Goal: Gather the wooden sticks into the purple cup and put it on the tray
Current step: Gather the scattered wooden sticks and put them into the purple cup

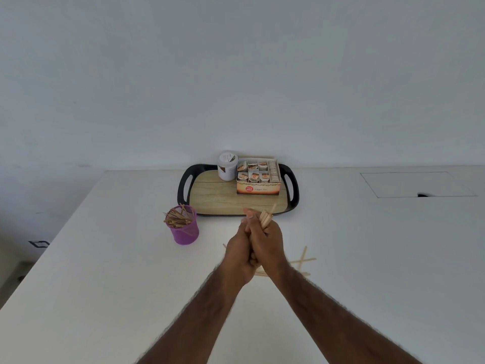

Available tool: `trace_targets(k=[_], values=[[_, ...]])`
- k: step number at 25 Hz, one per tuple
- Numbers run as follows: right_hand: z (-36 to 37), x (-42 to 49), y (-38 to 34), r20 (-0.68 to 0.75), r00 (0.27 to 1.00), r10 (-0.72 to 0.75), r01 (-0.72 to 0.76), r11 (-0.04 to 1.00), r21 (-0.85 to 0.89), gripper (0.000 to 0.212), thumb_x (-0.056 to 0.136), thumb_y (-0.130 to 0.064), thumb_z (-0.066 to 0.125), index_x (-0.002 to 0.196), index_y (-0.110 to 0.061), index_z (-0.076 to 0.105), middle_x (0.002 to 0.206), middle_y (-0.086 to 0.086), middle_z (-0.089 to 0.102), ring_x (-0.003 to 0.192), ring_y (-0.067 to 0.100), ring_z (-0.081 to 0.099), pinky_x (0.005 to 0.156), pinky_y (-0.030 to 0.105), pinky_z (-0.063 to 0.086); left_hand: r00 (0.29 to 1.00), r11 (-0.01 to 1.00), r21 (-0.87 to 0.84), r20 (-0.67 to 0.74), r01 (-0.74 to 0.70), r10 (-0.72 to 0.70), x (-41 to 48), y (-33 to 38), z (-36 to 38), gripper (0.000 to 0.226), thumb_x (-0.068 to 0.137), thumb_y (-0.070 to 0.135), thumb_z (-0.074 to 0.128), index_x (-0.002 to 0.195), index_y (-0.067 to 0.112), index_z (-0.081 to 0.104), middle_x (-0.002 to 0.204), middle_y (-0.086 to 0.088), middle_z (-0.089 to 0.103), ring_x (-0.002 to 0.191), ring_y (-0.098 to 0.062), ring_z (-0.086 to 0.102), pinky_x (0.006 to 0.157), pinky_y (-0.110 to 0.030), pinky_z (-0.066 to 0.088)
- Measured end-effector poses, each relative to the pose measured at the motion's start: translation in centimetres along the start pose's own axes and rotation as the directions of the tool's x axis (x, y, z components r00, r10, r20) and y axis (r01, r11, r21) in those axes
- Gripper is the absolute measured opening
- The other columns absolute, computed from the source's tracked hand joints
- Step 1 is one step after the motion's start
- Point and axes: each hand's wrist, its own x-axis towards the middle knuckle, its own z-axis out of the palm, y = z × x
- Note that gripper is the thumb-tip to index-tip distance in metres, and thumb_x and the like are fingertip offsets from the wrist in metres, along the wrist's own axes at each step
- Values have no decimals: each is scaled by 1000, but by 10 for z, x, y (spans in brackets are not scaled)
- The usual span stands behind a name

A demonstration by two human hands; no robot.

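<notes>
Far left on the white table (105,271), the purple cup (185,231) stands upright and well short of the tray (210,200), already bristling with a crowd of thin wooden sticks (178,218) that fan out over its rim. The tray sits behind it against the wall, carrying a white jar (227,166) and an open tea box (258,177) on its right half, so the bare left half looks like the spot for the cup. In the middle, the left hand (237,256) and right hand (269,243) are pressed together, both wrapped round a bundle of flat sticks (265,218) whose ends poke out above the right fist. The job now appears to be squaring that bundle: it would pay to tap the ends level, keep the grip snug so none slide out, then carry it left and feed it in steeply, since the crowded cup could tip or shed sticks if pushed sideways. Just right of the hands, loose sticks (303,260) lie crossed on the table, waiting for another pass. Far right is a flush panel (417,183).
</notes>
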Motion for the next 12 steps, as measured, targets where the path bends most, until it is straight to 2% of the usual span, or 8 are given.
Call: trace_targets(k=[2, 4, 6, 8, 12], values=[[-2, 0, 0, 10, 1000, 8, -8, 1000, -21, 23, 98, -39, 62, 91, -21, 75, 67, -10, 69, 67, 5, 67, 60, 19, 53, 997, 988, 149, -60, -37, 47, 1, -1, -1, 46, 107, 42, 43, 102, 12, 76, 82, -9, 65, 67, -13, 60, 56, -25, 43], [-9, 3, -5, 1, 1000, 14, -13, 999, -36, 18, 96, -34, 66, 85, -23, 74, 73, -8, 72, 70, 6, 69, 63, 19, 54, 984, 964, 267, -169, -16, 63, 1, 2, -4, 46, 106, 39, 46, 90, 3, 70, 64, -5, 52, 47, -9, 43, 46, -24, 32], [-20, 11, -15, -42, 999, -24, 23, 999, -42, 17, 95, -30, 66, 82, -20, 72, 76, -5, 73, 68, 6, 66, 61, 19, 51, 947, 932, 360, -311, 46, 74, 3, 7, -8, 46, 103, 42, 51, 78, 5, 63, 51, 2, 44, 41, -8, 34, 44, -23, 29], [-29, 19, -24, -81, 996, -48, 43, 996, -73, 22, 95, -28, 62, 80, -15, 70, 72, 1, 70, 63, 13, 64, 58, 25, 51, 911, 891, 449, -394, 76, 121, 4, 10, -12, 50, 102, 44, 51, 73, 6, 63, 47, 4, 43, 38, -8, 34, 42, -22, 30], [-24, 13, -22, 54, 998, -14, 33, 928, -372, 37, 100, -31, 51, 73, -11, 67, 67, 4, 68, 56, 18, 63, 55, 35, 53, 915, 827, 562, -342, 17, 214, 6, 9, -10, 54, 101, 47, 52, 66, 8, 65, 46, 5, 48, 39, -8, 37, 41, -23, 31]])
